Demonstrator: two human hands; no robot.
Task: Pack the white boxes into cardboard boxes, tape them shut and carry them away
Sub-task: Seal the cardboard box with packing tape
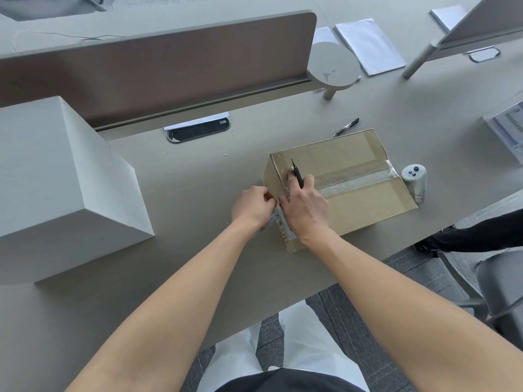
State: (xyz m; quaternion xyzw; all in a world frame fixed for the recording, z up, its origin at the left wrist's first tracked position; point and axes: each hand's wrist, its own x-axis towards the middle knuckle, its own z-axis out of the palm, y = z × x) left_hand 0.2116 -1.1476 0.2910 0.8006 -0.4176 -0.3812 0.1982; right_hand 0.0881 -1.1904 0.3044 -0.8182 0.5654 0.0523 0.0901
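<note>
Showing "1016"-like digits, only partly legible, on the lower body of the white handheld controller (415,179) lying just beside the cardboard box (351,176). Carrying small black handling symbols, too small to read, on the white label (284,229) on the box's near end face. Bearing blurred printed lines, unreadable, on the sheet in the clear folder (509,131) at the right edge.

An office is shown: a desk (184,179) with a divider screen (158,69) at 11 o'clock, papers (370,45) at 1 o'clock.
</note>
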